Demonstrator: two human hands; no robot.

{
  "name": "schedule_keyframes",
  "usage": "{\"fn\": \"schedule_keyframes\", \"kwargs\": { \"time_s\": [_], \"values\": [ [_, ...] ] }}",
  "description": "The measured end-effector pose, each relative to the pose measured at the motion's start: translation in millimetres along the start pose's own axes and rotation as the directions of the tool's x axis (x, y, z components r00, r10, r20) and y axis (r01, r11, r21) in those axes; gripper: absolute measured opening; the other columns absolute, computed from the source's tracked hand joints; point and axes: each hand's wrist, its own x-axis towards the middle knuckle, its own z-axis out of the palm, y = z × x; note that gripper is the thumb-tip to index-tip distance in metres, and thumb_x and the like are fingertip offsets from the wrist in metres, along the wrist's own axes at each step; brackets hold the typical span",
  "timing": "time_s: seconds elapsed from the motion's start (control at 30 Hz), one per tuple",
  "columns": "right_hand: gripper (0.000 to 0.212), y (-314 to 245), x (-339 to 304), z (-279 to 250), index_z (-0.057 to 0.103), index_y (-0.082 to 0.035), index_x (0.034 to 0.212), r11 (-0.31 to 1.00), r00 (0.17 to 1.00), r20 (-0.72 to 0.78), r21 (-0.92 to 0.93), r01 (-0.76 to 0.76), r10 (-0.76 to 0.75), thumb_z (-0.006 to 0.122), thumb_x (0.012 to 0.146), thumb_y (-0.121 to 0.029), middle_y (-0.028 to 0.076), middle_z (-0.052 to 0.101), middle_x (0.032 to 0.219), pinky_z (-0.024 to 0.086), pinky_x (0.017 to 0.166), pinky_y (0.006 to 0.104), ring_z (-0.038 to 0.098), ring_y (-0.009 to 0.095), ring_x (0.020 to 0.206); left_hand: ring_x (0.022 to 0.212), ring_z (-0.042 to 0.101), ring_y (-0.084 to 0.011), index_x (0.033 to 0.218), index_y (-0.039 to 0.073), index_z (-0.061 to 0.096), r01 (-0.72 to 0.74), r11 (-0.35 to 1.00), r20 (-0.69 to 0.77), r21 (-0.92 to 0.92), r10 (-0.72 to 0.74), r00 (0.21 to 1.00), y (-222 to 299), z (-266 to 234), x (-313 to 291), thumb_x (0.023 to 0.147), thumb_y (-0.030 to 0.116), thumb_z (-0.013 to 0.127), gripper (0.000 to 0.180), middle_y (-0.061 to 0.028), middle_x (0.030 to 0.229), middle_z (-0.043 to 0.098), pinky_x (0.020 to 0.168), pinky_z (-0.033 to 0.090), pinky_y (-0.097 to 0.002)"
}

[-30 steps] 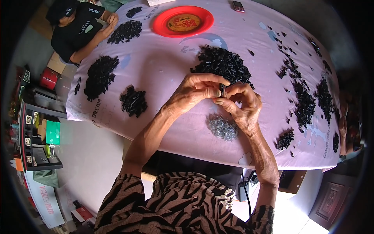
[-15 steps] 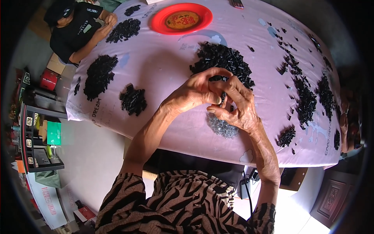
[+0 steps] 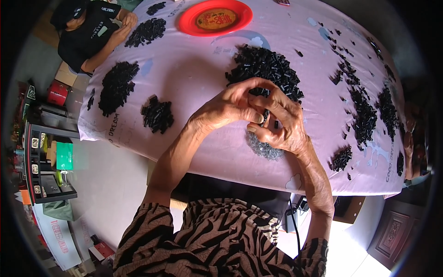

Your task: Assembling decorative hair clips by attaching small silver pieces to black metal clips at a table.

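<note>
Hands meet at frame centre: left hand [image 3: 226,110] and right hand [image 3: 287,125] pinch one small black part [image 3: 265,118], mostly hidden. Light, opposed thumbs should keep it square. Below, clear pieces [image 3: 265,149] heaped on the counter [image 3: 194,85]; beyond, black-part heap [image 3: 260,64]; farther, upper centre, red plate [image 3: 245,18].

A pink-draped table [image 3: 184,69] spreads toward twelve o'clock. A dark shelf unit [image 3: 54,199] stands near nine, pale floor [image 3: 110,184] lies at eight, a carved brown panel [image 3: 393,234] at four, and bright light [image 3: 346,244] floods five.
</note>
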Motion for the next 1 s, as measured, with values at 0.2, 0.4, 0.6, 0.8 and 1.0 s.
{"fn": "schedule_keyframes", "kwargs": {
  "time_s": [0.2,0.4,0.6,0.8,1.0],
  "values": [
    [0.045,3.8,-1.6,1.3,0.066,-0.003,0.102,1.000,0.999,-0.033,0.008,0.020,-0.020,0.080,0.061,-0.015,0.007,0.053,0.072,0.050,0.054,0.0325,0.058,0.022,0.060,0.088,0.063,-0.0161,0.132,0.000,0.037,0.004,1.000,-0.014,0.020,-0.004,1.000,0.5,0.7,1.1,0.070,0.009,0.074,0.074,-0.0085,0.099,0.062,0.076,0.051,-0.0268],
    [0.044,2.4,0.5,9.2,0.065,-0.002,0.101,0.998,0.999,-0.026,0.050,0.034,-0.033,0.080,0.061,-0.012,0.004,0.052,0.069,0.050,0.053,0.0309,0.057,0.017,0.055,0.086,0.062,-0.0176,0.131,0.000,0.039,0.005,1.000,-0.021,-0.018,-0.006,1.000,2.4,2.4,-6.7,0.072,0.010,0.073,0.069,-0.0093,0.097,0.062,0.075,0.050,-0.0276],
    [0.041,2.1,-3.6,1.7,0.064,-0.002,0.099,0.997,0.997,-0.038,-0.050,0.062,-0.064,0.079,0.062,-0.012,0.004,0.054,0.070,0.048,0.047,0.0285,0.057,0.017,0.051,0.088,0.064,-0.0195,0.129,0.001,0.042,0.006,0.997,0.067,-0.071,-0.001,0.998,-5.7,-1.5,1.1,0.082,0.002,0.061,0.050,-0.0107,0.103,0.064,0.077,0.052,-0.0294],
    [0.038,6.8,-5.0,5.1,0.062,0.000,0.098,0.989,0.991,-0.058,-0.095,0.112,-0.118,0.076,0.066,-0.014,0.006,0.056,0.073,0.048,0.045,0.0291,0.056,0.018,0.050,0.086,0.064,-0.0197,0.128,0.001,0.044,0.023,0.995,0.041,-0.100,-0.019,0.999,-8.2,1.0,1.5,0.082,0.002,0.062,0.049,-0.0104,0.099,0.065,0.076,0.051,-0.0291],
    [0.037,5.2,-6.5,5.2,0.060,0.002,0.099,0.973,0.984,-0.045,-0.163,0.162,-0.171,0.075,0.070,-0.017,0.007,0.055,0.074,0.048,0.046,0.0292,0.055,0.016,0.050,0.085,0.064,-0.0197,0.129,0.000,0.044,0.037,0.993,0.038,-0.110,-0.033,0.999,-8.2,-1.4,1.1,0.081,0.001,0.062,0.050,-0.0107,0.097,0.066,0.076,0.051,-0.0296]
  ]
}}
